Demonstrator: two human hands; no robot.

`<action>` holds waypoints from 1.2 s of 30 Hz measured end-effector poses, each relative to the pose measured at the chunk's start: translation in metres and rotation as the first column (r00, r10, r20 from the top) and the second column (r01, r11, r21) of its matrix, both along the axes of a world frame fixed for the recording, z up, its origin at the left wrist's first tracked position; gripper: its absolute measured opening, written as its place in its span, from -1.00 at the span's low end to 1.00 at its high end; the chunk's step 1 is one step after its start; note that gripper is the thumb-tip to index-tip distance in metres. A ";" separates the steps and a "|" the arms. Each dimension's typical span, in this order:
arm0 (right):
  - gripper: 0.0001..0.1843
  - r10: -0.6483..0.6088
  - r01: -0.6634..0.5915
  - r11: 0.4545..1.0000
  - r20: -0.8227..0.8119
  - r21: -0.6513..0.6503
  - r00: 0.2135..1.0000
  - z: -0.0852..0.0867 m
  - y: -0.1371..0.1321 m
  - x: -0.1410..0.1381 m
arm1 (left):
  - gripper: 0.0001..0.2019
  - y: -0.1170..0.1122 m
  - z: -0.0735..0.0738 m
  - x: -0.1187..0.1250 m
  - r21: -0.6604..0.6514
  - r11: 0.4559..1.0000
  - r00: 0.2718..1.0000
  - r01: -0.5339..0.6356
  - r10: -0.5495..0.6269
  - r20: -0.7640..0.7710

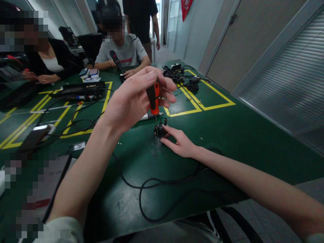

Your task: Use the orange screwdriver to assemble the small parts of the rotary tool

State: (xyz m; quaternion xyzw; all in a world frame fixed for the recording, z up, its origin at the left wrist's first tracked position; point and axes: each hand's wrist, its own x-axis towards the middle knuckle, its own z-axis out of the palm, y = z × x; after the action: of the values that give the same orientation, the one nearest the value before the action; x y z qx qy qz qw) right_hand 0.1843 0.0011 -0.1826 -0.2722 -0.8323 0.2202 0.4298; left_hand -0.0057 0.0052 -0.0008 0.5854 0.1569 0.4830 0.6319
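Observation:
My left hand (138,96) is raised over the green table (240,135), its fingers closed round the orange and black handle of a screwdriver (154,98). The screwdriver stands upright with its tip down on a small black round part (160,131). My right hand (178,141) lies on the table beside that part, fingers stretched out and touching its near side to steady it. A tiny loose screw (154,154) lies just in front of the part.
A black cable (152,184) loops across the near table. A phone (35,135) lies at left. Black parts and wires (177,76) sit inside yellow floor-tape boxes at the back. Two seated people work at the far end; a third stands behind.

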 end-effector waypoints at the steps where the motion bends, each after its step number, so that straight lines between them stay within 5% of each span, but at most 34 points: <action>1: -0.51 -0.002 0.002 1.000 0.001 0.000 1.000 0.000 0.000 0.000 | -0.80 0.000 0.000 0.001 -0.007 1.000 1.000 -0.005 0.005 0.004; 10: -0.50 0.001 -0.001 1.000 0.013 -0.003 1.000 0.003 0.000 -0.001 | -0.59 -0.002 0.006 0.001 -0.010 1.000 0.999 -0.002 0.002 -0.046; 17: -0.52 0.004 -0.004 1.000 0.007 0.018 1.000 0.003 0.000 -0.002 | -0.81 -0.004 -0.004 0.008 0.031 0.998 0.998 -0.053 0.052 0.026; 20: -0.53 0.003 -0.004 1.000 0.013 0.014 1.000 0.004 -0.001 -0.002 | -0.75 -0.005 -0.005 0.014 0.025 0.987 0.982 -0.156 0.152 0.116; 26: -0.52 0.008 -0.008 1.000 0.004 0.026 1.000 0.005 -0.001 -0.002 | -0.73 -0.005 -0.005 0.015 0.024 0.986 0.978 -0.162 0.158 0.140; 31: -0.53 0.015 -0.014 1.000 -0.004 0.028 1.000 0.004 0.000 -0.003 | -0.83 0.006 -0.014 0.012 0.277 0.946 0.986 -0.168 0.154 0.070; 36: -0.53 0.016 -0.016 1.000 -0.010 0.019 1.000 0.003 0.000 -0.004 | -0.83 0.016 -0.022 0.007 0.526 0.824 0.966 -0.209 0.258 -0.020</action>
State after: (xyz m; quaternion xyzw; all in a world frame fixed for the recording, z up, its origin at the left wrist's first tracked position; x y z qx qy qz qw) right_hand 0.1798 0.0014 -0.1796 -0.2603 -0.8343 0.2172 0.4348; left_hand 0.0015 0.0210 -0.0229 0.7318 0.1194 0.5538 0.3787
